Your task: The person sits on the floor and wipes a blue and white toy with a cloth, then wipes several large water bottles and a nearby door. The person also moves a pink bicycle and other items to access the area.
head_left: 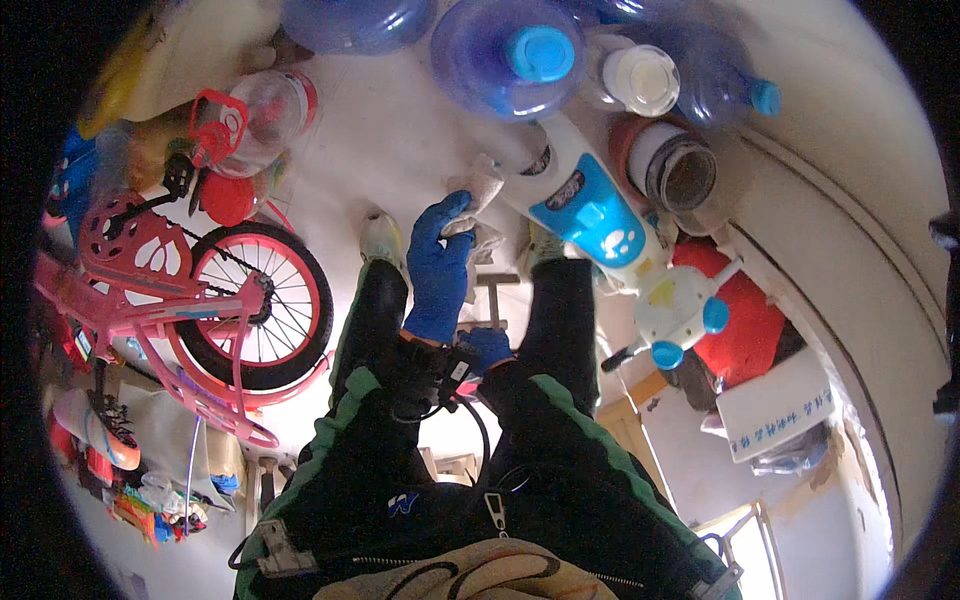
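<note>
My left hand (439, 270), in a blue glove, reaches forward between my knees. A crumpled whitish cloth (486, 238) is pinched between its thumb and fingers, and part of the cloth sticks up past the fingertips. Closer to my lap is my right hand (489, 345), also gloved in blue and partly hidden by shadow. Just beyond its fingers stands a grey T-shaped bar (493, 296); whether the hand grips it is unclear. To the right, beside my right leg, lies a white and blue child's ride-on toy (589, 214) with a paw print and handlebars.
A pink child's bicycle (225, 307) stands at left, near a clear plastic jug (262, 120) with a red handle. Large blue water bottles (480, 67) and glass jars (679, 172) line the front. A white box (780, 409) bearing writing sits at right.
</note>
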Available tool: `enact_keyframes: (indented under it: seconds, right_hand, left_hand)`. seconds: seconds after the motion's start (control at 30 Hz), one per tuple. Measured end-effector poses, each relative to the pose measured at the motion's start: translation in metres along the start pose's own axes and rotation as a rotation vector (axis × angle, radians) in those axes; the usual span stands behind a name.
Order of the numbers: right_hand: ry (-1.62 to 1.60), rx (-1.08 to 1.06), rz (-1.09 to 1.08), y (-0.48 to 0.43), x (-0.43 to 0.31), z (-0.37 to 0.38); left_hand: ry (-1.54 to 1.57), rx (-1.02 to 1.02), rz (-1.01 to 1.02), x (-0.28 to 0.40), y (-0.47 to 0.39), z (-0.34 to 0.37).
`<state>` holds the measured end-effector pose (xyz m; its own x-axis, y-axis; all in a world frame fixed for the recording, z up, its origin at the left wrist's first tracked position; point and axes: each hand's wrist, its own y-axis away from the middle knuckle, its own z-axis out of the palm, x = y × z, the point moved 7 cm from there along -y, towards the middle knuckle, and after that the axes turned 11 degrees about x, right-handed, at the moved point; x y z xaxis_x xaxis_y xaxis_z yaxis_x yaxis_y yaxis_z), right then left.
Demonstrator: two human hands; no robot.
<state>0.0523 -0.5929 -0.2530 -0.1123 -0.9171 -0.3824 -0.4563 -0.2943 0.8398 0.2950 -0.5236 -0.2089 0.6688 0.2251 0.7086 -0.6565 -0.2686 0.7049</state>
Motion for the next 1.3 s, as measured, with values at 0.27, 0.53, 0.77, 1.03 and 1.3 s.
enact_keyframes:
  seconds: [0.27, 0.53, 0.77, 1.03, 1.3]
  right_hand:
    - [-0.279, 0.523, -0.185, -0.025, -0.003, -0.216]
    - [-0.681, 0.932, -0.134, -0.01, 0.027, -0.408]
    - [-1.11, 1.309, -0.34, 0.043, 0.022, -0.424]
    - [-1.321, 1.249, -0.565, 0.097, 0.067, -0.387]
    - [-1.555, 1.29, -0.402, 0.129, 0.112, -0.38]
  left_hand:
    - [0.215, 0.0, 0.15, 0.05, -0.052, 0.007]
    - [-0.015, 0.28, 0.601, 0.175, -0.03, 0.048]
    - [0.053, 0.123, 0.95, 0.203, 0.003, 0.075]
    - [0.258, -0.039, 1.228, 0.213, 0.07, 0.087]
    - [0.224, -0.184, 1.427, 0.247, 0.128, 0.049]
